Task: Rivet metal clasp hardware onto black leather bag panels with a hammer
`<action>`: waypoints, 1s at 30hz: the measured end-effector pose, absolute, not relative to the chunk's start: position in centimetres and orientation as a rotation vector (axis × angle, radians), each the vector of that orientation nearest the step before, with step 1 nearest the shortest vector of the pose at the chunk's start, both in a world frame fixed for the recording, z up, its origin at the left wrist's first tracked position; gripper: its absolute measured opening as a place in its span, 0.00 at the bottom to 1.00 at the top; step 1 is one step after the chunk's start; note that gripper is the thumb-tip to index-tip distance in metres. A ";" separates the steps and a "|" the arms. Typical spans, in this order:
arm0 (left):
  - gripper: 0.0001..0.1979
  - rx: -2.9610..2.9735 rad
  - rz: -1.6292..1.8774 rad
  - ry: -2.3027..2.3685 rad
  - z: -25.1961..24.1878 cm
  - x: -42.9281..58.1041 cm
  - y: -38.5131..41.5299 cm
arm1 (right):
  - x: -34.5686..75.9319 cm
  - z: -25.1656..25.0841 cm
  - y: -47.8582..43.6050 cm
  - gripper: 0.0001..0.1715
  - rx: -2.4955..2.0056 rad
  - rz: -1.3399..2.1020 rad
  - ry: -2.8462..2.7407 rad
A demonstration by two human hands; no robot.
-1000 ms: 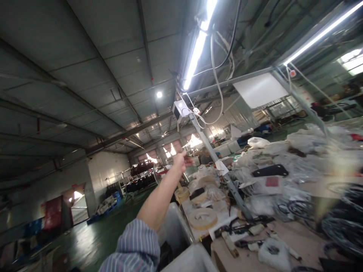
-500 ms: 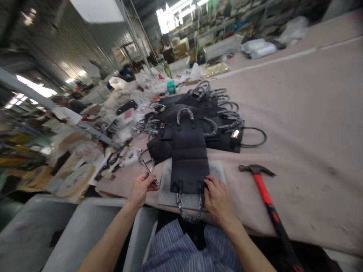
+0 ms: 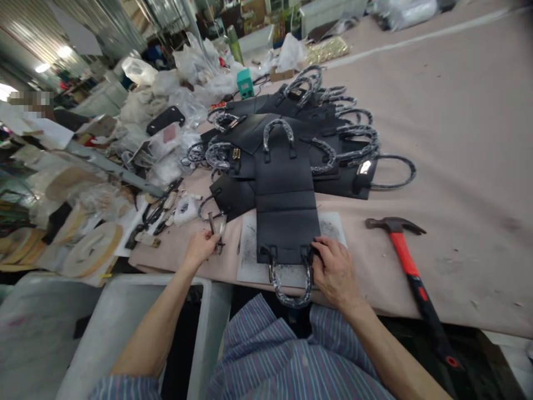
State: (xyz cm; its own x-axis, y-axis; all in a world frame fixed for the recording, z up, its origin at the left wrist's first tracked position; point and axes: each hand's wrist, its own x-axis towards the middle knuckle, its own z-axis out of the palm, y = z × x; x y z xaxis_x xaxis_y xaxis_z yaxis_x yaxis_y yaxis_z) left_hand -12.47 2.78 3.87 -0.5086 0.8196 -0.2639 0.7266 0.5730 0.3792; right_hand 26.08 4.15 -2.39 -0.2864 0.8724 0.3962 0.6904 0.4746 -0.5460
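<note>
In front of me a black bag panel (image 3: 285,222) lies flat, with a plastic-wrapped handle (image 3: 291,300) at its near end and another wrapped handle (image 3: 278,130) at its far end. Under the near end is a pale, speckled board (image 3: 250,250). My right hand (image 3: 337,272) is closed on the panel's near right corner, beside the handle tab. To the left of the board, my left hand (image 3: 200,248) pinches a slim metal rod-like tool (image 3: 212,223) at table level. A second shiny metal piece (image 3: 223,226) stands beside it; its exact kind is unclear.
A claw hammer (image 3: 403,250) with a red and black grip lies to the right, its handle past the table edge. More black bags (image 3: 245,130) are heaped behind the panel. Tools (image 3: 160,214), plastic wrapping and a tape roll (image 3: 91,250) crowd the left. Grey bins (image 3: 120,300) stand below.
The view has tilted downward. My left hand has moved the metal tool to the table beside the other metal piece, and it now points more upright. My right hand stays at the panel's corner.
</note>
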 end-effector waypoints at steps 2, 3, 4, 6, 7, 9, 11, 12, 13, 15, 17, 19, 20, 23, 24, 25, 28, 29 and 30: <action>0.16 1.314 0.170 2.433 3.2 -14.2 2.9 | 26.0 -2.3 4.2 0.15 -1.298 0.348 -2.066; 0.16 1.341 0.107 2.447 2.8 -14.9 3.0 | 25.9 -2.2 4.2 0.15 -1.303 0.349 -2.067; 0.17 1.369 0.047 2.462 2.4 -15.5 3.1 | 25.9 -2.2 4.2 0.16 -1.309 0.353 -2.068; 0.18 1.433 -0.059 2.493 1.7 -16.1 3.1 | 25.8 -2.0 4.2 0.16 -1.318 0.356 -2.071; 0.19 1.458 -0.099 2.509 1.5 -16.2 3.2 | 25.8 -2.0 4.2 0.16 -1.321 0.352 -2.072; 0.19 1.477 -0.157 2.533 1.3 -16.1 3.2 | 25.8 -2.0 4.2 0.17 -1.324 0.341 -2.075; 0.19 1.462 -0.174 2.531 1.4 -15.9 3.2 | 25.8 -2.2 4.2 0.17 -1.321 0.327 -2.078; 0.19 1.453 -0.170 2.526 1.6 -15.8 3.2 | 25.8 -2.3 4.2 0.16 -1.317 0.320 -2.080; 0.19 1.450 -0.163 2.522 1.7 -15.8 3.2 | 25.8 -2.4 4.2 0.16 -1.311 0.313 -2.081; 0.18 1.454 -0.163 2.516 2.0 -15.9 3.2 | 25.8 -2.6 4.3 0.16 -1.300 0.302 -2.082; 0.18 1.451 -0.186 2.518 2.3 -16.0 3.2 | 25.7 -2.7 4.4 0.16 -1.299 0.298 -2.079; 0.19 1.441 -0.228 2.529 2.7 -15.8 3.2 | 25.6 -2.7 4.3 0.17 -1.308 0.297 -2.076; 0.20 1.441 -0.249 2.543 2.8 -15.6 3.2 | 25.6 -2.6 4.3 0.17 -1.313 0.300 -2.076; 0.21 1.497 -0.277 2.581 3.2 -15.0 3.3 | 25.5 -2.3 4.3 0.17 -1.327 0.316 -2.076; 0.21 1.512 -0.279 2.584 3.3 -14.9 3.4 | 25.5 -2.2 4.3 0.17 -1.332 0.323 -2.074; 0.21 1.518 -0.282 2.581 3.3 -14.9 3.6 | 25.4 -2.1 4.3 0.17 -1.337 0.331 -2.072; 0.20 1.498 -0.302 2.536 2.8 -15.7 4.3 | 25.4 -2.0 4.3 0.17 -1.351 0.344 -2.066; 0.20 1.495 -0.302 2.512 2.6 -16.1 4.5 | 25.4 -2.0 4.2 0.17 -1.354 0.345 -2.065; 0.19 1.491 -0.295 2.487 2.3 -16.6 4.7 | 25.4 -1.9 4.2 0.18 -1.357 0.345 -2.064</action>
State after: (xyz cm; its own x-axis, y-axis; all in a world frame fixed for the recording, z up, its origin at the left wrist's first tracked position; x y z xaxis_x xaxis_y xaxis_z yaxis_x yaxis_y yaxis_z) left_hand -16.65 4.71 2.34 -0.4579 0.8390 -0.2939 0.8845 0.4632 -0.0558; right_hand 25.41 4.23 -1.94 -0.2653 0.8928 0.3639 0.7258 0.4334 -0.5342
